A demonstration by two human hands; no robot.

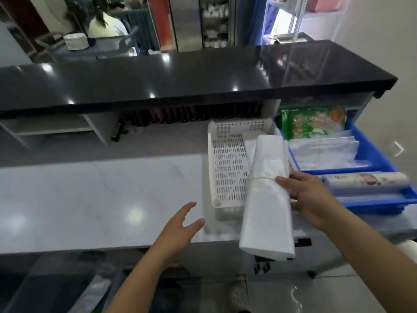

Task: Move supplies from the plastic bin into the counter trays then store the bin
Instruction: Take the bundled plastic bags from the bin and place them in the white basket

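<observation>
My right hand (309,197) grips a long white bundle of plastic bags (268,199) tied with a yellow rubber band. The bundle lies tilted over the right side of a white perforated tray (225,168), its lower end hanging past the counter's front edge. My left hand (180,224) hovers open above the counter, just left of the tray's near corner. A blue plastic bin (372,159) stands right of the tray, holding a green packet (313,123), clear bags (325,152) and a roll (365,179).
The grey counter (90,195) stretches left of the tray. Behind it rises a black glossy upper ledge (180,80) with a recess of dark items beneath. A person sits beyond the ledge at the far left. Floor lies below the counter edge.
</observation>
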